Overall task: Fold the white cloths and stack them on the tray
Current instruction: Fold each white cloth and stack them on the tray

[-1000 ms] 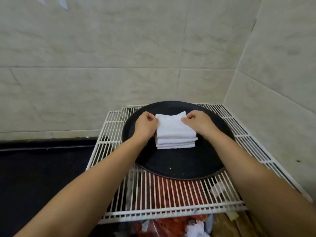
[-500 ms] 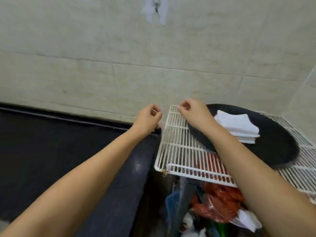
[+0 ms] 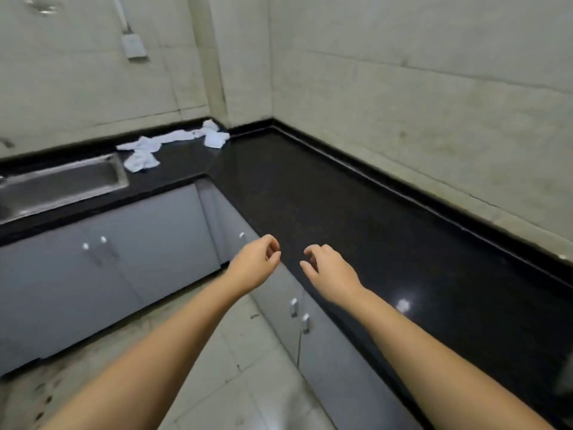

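Note:
Several crumpled white cloths [image 3: 145, 152] lie unfolded on the black counter [image 3: 325, 193] in the far corner, beside the sink; another bunch of white cloths [image 3: 214, 136] sits nearer the wall corner. My left hand [image 3: 255, 263] hovers over the counter's front edge with loosely curled fingers, holding nothing. My right hand [image 3: 328, 270] hangs beside it over the counter, fingers relaxed and empty. Both hands are far from the cloths. The tray and the folded stack are out of view.
A steel sink [image 3: 62, 184] is set into the counter at the left. Grey cabinet doors [image 3: 130, 252] with small handles run below the L-shaped counter. A wall socket [image 3: 134, 48] hangs on the tiled wall. Pale floor tiles [image 3: 248, 367] lie underneath.
My view has swung left, away from the wire rack and tray with the folded stack. Both hands have let go of the stack and now hang empty over the black counter.

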